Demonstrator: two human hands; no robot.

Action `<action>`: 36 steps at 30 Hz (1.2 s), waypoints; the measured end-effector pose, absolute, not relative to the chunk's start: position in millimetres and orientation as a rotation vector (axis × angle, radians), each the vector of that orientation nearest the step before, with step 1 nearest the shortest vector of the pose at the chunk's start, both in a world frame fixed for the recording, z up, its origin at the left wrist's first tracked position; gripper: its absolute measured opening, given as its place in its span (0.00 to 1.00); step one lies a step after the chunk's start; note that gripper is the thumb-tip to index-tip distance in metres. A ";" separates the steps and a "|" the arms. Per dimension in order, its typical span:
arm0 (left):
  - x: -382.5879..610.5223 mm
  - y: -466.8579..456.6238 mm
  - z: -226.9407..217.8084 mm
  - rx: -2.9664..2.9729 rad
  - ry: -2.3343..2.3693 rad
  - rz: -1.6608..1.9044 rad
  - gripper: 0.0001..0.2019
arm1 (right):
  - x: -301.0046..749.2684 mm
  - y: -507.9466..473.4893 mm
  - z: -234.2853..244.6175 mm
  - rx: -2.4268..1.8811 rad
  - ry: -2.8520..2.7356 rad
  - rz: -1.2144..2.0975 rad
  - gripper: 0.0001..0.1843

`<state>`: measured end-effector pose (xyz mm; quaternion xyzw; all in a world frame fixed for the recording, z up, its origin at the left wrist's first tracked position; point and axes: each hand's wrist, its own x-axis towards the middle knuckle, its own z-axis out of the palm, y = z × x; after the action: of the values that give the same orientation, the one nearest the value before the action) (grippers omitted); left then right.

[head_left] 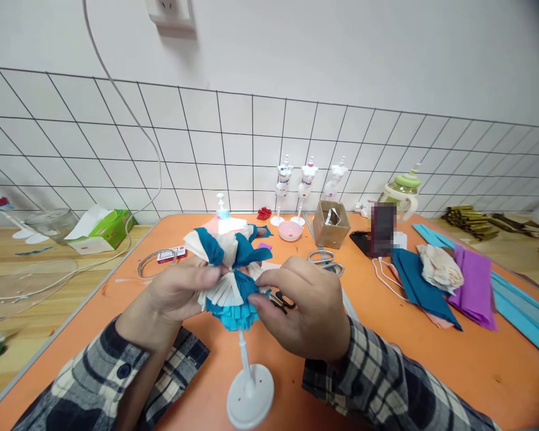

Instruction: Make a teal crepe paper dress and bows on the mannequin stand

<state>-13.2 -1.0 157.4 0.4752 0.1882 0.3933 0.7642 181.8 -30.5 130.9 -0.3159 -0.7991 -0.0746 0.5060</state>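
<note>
Centrally, close to the viewer, both hands meet on a miniature dress form [231,281] dressed in teal and cream crepe paper. It stands upright on a thin white pole rising from a round white base [250,404], which rests on the near part of an orange mat [431,365].

The left hand [179,293], in a plaid sleeve, comes from the left with fingers curled, pinching the paper at the figure's waist. The right hand [298,308] comes from the right, its thumb and fingertips pressed together on the edge of the teal skirt. The figure sits directly between the two hands, touching both, with its paper ruffles spreading above them.

Just beyond the right hand, small black-handled scissors [282,300] lie on the mat, and metal scissors [325,258] lie a little farther off. At the far edge stand three bare white dress forms [307,176], with a pink bowl [290,230] and a small cardboard box [332,222] near them. To the right lie folded sheets of teal paper [415,284], cream paper [439,268] and purple paper [475,284]. Far left, on the wooden tabletop, sits a green tissue box [103,230].
</note>
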 end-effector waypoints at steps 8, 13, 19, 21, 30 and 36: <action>-17.1 1.6 152.8 1.254 0.577 0.637 0.06 | 187.0 -29.6 133.1 -0.744 -1.876 -0.049 0.06; -14.6 0.2 152.1 1.255 0.640 0.710 0.03 | 183.0 -24.3 126.7 -0.810 -1.934 -0.017 0.06; -17.4 4.0 143.2 1.162 0.728 0.668 0.07 | 184.7 -22.2 129.3 -0.821 -1.904 0.158 0.03; -17.3 5.7 143.0 1.148 0.682 0.660 0.10 | 186.7 -23.3 132.2 -0.775 -1.880 0.235 0.05; -7.1 3.2 143.5 1.160 0.566 0.626 0.22 | 187.9 -24.9 141.0 -0.722 -1.815 0.175 0.11; -4.6 0.7 137.7 1.246 0.531 0.499 0.14 | 189.5 -24.4 137.7 -0.735 -1.818 0.070 0.10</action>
<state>-4.6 0.7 137.7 0.5703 0.2431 0.2286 0.7506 189.5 -24.4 137.7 -0.3113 -0.7700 0.0297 0.5562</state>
